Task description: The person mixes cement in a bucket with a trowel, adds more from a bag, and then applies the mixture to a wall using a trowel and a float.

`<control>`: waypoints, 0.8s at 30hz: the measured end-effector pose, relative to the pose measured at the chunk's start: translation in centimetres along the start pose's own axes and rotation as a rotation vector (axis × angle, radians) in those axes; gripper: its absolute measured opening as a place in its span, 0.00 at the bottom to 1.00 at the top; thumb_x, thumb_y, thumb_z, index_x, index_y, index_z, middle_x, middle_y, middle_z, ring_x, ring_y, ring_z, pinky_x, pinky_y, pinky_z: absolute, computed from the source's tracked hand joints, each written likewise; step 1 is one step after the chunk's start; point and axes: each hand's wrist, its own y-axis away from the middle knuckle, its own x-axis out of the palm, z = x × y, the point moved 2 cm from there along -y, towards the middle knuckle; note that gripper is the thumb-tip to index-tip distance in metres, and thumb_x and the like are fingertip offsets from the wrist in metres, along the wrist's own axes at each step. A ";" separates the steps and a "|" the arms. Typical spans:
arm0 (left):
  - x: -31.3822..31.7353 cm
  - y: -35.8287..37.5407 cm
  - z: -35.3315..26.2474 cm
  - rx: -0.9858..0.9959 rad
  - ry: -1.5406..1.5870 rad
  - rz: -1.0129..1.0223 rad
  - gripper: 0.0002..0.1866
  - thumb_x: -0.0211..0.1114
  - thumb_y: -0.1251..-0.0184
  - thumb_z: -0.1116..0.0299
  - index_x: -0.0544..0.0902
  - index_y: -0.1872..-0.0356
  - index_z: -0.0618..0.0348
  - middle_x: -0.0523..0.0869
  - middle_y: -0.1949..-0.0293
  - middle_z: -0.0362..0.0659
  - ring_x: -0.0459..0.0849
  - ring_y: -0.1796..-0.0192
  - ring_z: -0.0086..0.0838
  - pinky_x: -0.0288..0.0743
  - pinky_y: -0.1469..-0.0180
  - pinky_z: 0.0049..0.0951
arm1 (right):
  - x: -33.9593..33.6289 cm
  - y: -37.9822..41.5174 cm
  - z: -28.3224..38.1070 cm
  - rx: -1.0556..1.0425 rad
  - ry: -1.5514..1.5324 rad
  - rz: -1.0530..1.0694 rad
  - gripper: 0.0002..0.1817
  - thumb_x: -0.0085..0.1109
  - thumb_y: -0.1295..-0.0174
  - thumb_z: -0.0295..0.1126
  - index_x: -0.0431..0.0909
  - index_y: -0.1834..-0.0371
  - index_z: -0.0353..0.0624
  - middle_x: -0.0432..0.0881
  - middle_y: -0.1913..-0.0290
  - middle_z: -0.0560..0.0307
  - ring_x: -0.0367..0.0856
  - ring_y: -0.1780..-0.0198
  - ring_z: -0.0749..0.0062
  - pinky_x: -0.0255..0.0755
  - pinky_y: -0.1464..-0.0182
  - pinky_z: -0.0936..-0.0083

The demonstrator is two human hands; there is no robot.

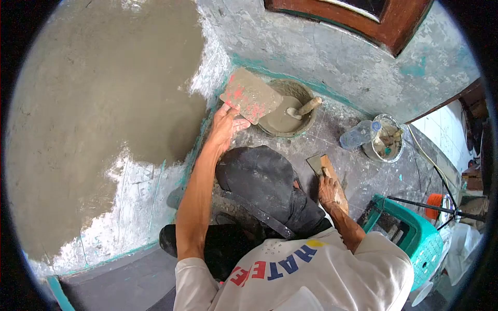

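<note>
Beside the partly coated wall (pixel 104 103), a smeared board (pixel 252 98) is being held by the left hand (pixel 223 128) near the basin (pixel 298 89), and a trowel (pixel 315 165) is being grasped by the right hand (pixel 328 189), steady support seemingly being called for.

Exposure fairly bright, light diffuse; source out of view. Soft-edged shadows on wall (pixel 119 78) beside left forearm (pixel 199 192), darker patch on floor (pixel 363 181) by right hand (pixel 328 191). Tiles (pixel 438 124) at far right brightest, near washed out. Small glints on bottle (pixel 358 136). Fisheye: round view, black corners, bluish fringe at rim. Outer parts stretched, softer. Centre mostly sharp; shirt (pixel 321 274) print legible.
</note>
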 end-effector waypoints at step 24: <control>1.3 -2.9 -1.6 0.086 -0.429 -0.406 0.29 0.44 0.12 0.56 0.66 0.22 0.68 0.79 0.30 0.62 0.82 0.32 0.53 0.79 0.32 0.45 | 1.5 -2.2 -2.3 0.365 -1.137 0.335 0.28 0.51 0.18 0.49 0.69 0.31 0.34 0.82 0.45 0.40 0.84 0.43 0.52 0.77 0.40 0.59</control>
